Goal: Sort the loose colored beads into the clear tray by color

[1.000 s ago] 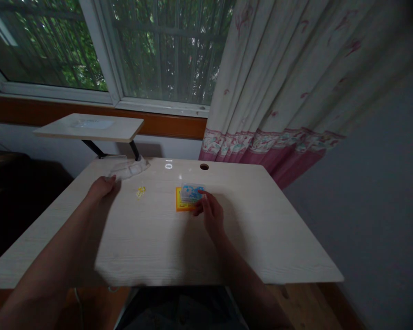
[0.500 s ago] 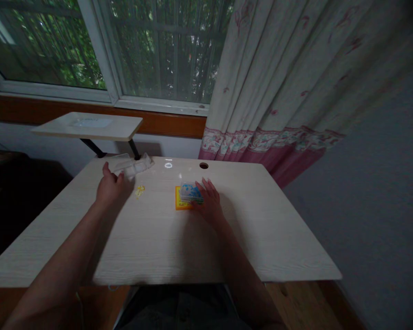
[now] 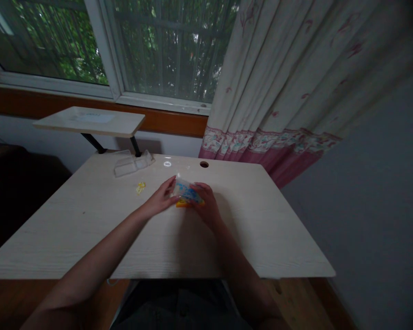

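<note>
A small clear pack with blue pieces or markings [image 3: 186,189] is between my two hands over the middle of the table. My left hand [image 3: 162,198] grips its left side, thumb near the lower edge and fingers at the upper corner. On the opposite side my right hand [image 3: 206,205] has its fingers bent round the right part. Underneath shows the front edge of a flat yellow-orange thing [image 3: 183,205]; the pack and my hands cover most of it. The pack looks slightly tilted, and its exact kind is hard to make out in the dim light.
Clear plastic trays or lids [image 3: 129,165] lie at the back left by the legs of a small raised shelf [image 3: 96,121]. Small yellow scraps [image 3: 141,187] lie left of my hands. The pale table [image 3: 268,238] has a round cable hole [image 3: 204,164] near its back edge.
My left hand has come away from the clear plastic at the back left and moved right to the pack. The pack has been turned and seems slightly raised, with my right hand still on it.
</note>
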{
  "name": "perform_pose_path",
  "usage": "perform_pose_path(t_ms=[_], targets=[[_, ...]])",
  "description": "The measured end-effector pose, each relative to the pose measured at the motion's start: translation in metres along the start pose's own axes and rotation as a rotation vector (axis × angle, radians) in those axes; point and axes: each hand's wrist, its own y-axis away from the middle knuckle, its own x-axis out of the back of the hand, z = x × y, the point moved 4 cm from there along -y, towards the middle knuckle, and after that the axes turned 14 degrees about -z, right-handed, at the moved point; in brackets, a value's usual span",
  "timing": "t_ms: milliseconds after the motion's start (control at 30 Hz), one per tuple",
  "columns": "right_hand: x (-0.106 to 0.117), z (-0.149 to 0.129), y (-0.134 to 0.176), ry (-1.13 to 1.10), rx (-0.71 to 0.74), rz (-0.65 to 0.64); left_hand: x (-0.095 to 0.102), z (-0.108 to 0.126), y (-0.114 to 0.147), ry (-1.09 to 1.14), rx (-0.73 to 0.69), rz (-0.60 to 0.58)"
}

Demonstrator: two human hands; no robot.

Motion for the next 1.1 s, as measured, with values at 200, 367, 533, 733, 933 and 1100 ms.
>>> perform_pose_path(t_ms=[200, 367, 533, 733, 933, 1100], targets=[[-0.006, -0.028, -0.005, 0.056, 0.041, -0.01, -0.005, 0.002, 0.003, 0.238, -0.012, -0.017], [-0.009, -0.048, -0.007, 0.181, 0.159, -0.041, -0.004, 0.002, 0.01, 0.228, -0.013, 0.037], [-0.009, -0.053, -0.007, 0.298, 0.172, -0.111, -0.008, 0.005, 0.014, 0.216, -0.025, 0.03], [-0.004, -0.064, -0.008, 0.397, 0.23, -0.139, -0.012, 0.004, 0.017, 0.207, -0.036, 0.045], [-0.003, -0.07, -0.007, 0.428, 0.213, -0.124, -0.018, 0.0, 0.016, 0.253, -0.068, 0.087], [-0.004, -0.075, -0.005, 0.446, 0.146, -0.138, -0.018, -0.012, 0.016, 0.303, -0.058, 0.082]])
